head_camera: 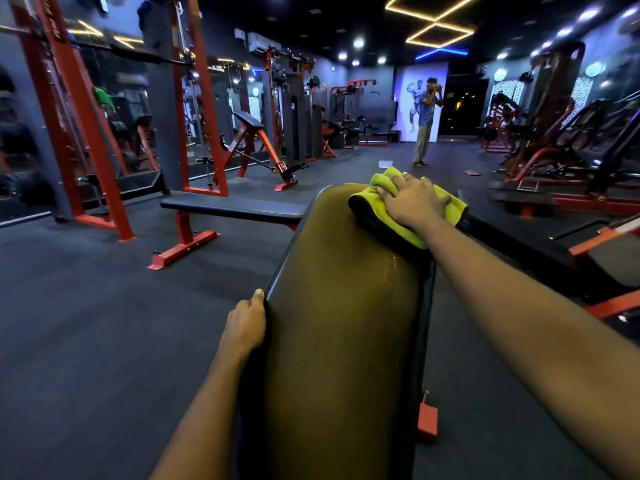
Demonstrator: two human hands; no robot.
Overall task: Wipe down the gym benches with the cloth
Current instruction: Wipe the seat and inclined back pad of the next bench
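Note:
A long padded gym bench runs away from me down the middle of the view, its dark top shining yellowish. A folded yellow-green cloth lies on its far right corner. My right hand presses flat on the cloth with the fingers spread. A thin wet streak shows on the pad just below the cloth. My left hand grips the bench's left edge, thumb on top and fingers hidden under the pad.
A flat black bench on red legs stands crosswise just beyond, to the left. Red racks line the left wall, and red machines fill the right side. A person stands on the dark floor far ahead.

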